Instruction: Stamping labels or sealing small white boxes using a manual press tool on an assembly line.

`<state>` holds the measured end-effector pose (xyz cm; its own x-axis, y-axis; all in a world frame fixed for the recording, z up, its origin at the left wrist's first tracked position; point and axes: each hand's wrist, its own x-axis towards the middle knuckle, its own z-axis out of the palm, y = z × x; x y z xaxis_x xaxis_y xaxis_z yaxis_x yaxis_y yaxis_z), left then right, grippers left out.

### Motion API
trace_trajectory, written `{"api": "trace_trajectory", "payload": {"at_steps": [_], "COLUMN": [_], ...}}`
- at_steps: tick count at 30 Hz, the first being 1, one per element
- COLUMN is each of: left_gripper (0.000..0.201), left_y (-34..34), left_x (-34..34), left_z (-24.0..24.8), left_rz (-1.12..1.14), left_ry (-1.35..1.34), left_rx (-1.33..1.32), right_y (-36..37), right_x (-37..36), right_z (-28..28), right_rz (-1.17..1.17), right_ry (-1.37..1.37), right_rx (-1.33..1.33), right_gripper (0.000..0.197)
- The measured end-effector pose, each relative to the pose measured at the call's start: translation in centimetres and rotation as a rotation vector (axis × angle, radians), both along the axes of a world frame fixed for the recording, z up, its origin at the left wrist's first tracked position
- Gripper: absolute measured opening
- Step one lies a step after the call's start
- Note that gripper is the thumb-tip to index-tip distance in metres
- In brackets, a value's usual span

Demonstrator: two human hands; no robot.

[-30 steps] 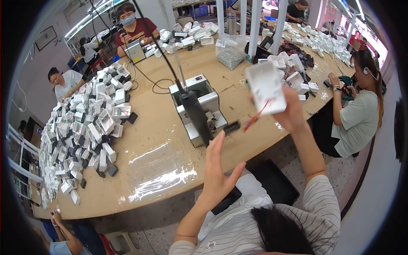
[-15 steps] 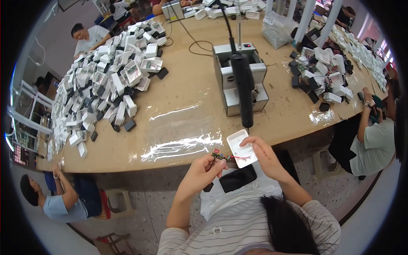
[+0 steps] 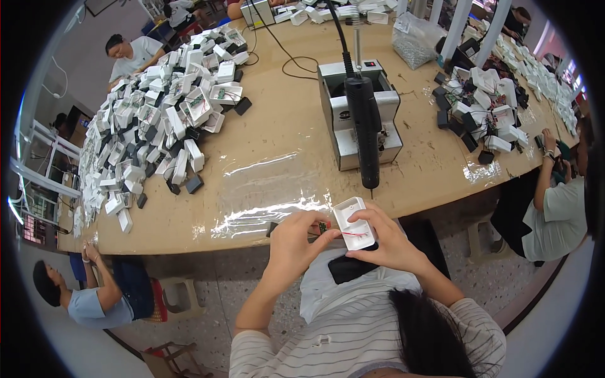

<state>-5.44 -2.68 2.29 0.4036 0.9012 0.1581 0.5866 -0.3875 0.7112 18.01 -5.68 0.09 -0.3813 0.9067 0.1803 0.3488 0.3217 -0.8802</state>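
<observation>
My left hand (image 3: 293,247) pinches a small green circuit board (image 3: 323,226) between thumb and fingers, partly hidden by them. Thin red wires (image 3: 353,234) run from the board over the inside of a white plastic case half (image 3: 343,214). That shallow case is gripped at its right side by my right hand (image 3: 387,244), its hollow facing up. Both hands are just off the table's near edge, above my lap. Beside the left hand a small black block (image 3: 271,229) shows. Under the hands lies a black phone-like slab (image 3: 348,269) on my lap.
A black electric screwdriver (image 3: 363,135) hangs straight ahead before a grey screw feeder (image 3: 336,113). White and black cases (image 3: 157,120) are heaped at left, a smaller heap of wired parts (image 3: 482,110) at right. A clear bag (image 3: 414,41) stands behind. Other people sit around the table (image 3: 271,126).
The left hand has turned, its fingers now covering more of the board. My right hand has closed its thumb and fingers around the case, which is tilted more upright.
</observation>
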Motion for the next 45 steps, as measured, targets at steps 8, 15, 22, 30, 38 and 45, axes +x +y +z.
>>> {"api": "trace_trajectory", "payload": {"at_steps": [8, 15, 22, 30, 38, 45], "left_gripper": [0.038, 0.035, 0.026, 0.021, 0.019, 0.036], "left_y": [1.2, 1.4, 1.1, 1.3, 1.5, 0.7], "left_x": [0.5, 0.0, 0.0, -0.6, -0.7, -0.1], "left_z": [3.1, 1.5, -0.2, 0.1, 1.9, 2.0], "left_rz": [-0.169, -0.159, -0.238, -0.086, -0.117, -0.338], "left_ry": [-0.071, -0.292, 0.093, -0.322, -0.458, 0.003], "left_rx": [-0.215, -0.586, 0.266, -0.485, -0.585, -0.06], "right_y": [-0.1, -0.2, 0.0, 0.1, 0.0, 0.4], "right_x": [0.7, 0.4, 1.2, 0.7, 0.5, 0.5], "right_z": [-0.6, -0.8, -0.3, -0.4, 0.8, 0.8], "right_rz": [-0.092, -0.108, -0.06, -0.088, -0.101, -0.123], "right_ry": [0.01, -0.024, 0.136, 0.021, 0.065, 0.009], "right_rx": [0.024, 0.122, -0.128, 0.053, 0.077, 0.232], "right_gripper": [0.062, 0.063, 0.065, 0.067, 0.067, 0.066]}}
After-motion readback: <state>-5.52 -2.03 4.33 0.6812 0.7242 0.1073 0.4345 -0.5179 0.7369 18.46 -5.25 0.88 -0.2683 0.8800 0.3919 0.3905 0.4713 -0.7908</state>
